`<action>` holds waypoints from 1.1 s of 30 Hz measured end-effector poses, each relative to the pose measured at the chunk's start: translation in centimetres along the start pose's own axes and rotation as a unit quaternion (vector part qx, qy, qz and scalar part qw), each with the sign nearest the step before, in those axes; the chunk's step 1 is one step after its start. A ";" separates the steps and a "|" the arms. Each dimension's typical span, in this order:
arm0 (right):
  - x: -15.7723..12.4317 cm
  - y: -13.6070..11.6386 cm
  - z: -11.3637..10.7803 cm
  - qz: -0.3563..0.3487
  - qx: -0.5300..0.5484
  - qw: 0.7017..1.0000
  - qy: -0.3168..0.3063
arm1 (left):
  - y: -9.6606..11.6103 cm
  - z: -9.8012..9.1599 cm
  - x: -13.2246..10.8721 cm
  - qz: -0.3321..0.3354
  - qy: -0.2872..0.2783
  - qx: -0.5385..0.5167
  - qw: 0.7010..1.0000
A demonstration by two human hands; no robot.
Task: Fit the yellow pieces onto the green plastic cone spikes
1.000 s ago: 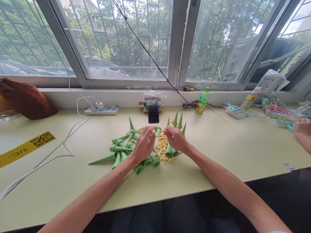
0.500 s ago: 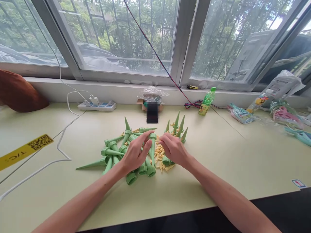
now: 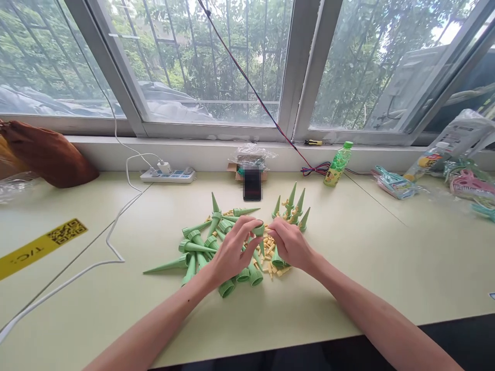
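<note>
Green plastic spike [image 3: 259, 230], hollow, collared: one unit, being held over the heap of yellow plastic fittings [image 3: 270, 252], collar uppermost, taper pointing down. Left hand [image 3: 236, 246]: gripping this spike at the collar between thumb and fingers. Right hand [image 3: 289, 242]: pinching one small yellow fitting [image 3: 268, 231] at the fingertips, just beside the collar. Loose green spikes [image 3: 199, 246]: numerous, lying jumbled on the desk [image 3: 359, 247], left of the heap. Upright green spikes [image 3: 299, 204]: several, standing points up, behind and right of the heap, yellow fittings showing among them. Black smartphone [image 3: 252, 186]: standing behind the heap, screen blurred. Green-capped bottle [image 3: 337, 166]: standing behind and well right of the heap. White power strip [image 3: 172, 176]: lying behind and well left of the heap.
</note>
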State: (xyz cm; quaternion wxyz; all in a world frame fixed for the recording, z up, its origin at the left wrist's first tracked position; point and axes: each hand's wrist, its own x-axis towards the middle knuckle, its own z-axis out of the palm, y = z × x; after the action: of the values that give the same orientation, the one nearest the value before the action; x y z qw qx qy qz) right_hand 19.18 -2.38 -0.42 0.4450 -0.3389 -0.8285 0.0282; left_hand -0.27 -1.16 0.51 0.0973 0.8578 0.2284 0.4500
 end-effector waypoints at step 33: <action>0.4 0.4 0.3 0.046 0.011 0.999 0.026 | -1.4 1.0 0.4 0.030 0.042 0.069 0.996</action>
State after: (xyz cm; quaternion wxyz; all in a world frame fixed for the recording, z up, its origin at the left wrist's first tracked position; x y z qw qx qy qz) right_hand 19.00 -1.73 -0.43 0.4684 -0.3725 -0.7996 0.0490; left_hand 0.28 0.35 -0.26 0.0146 0.8493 0.2369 0.4716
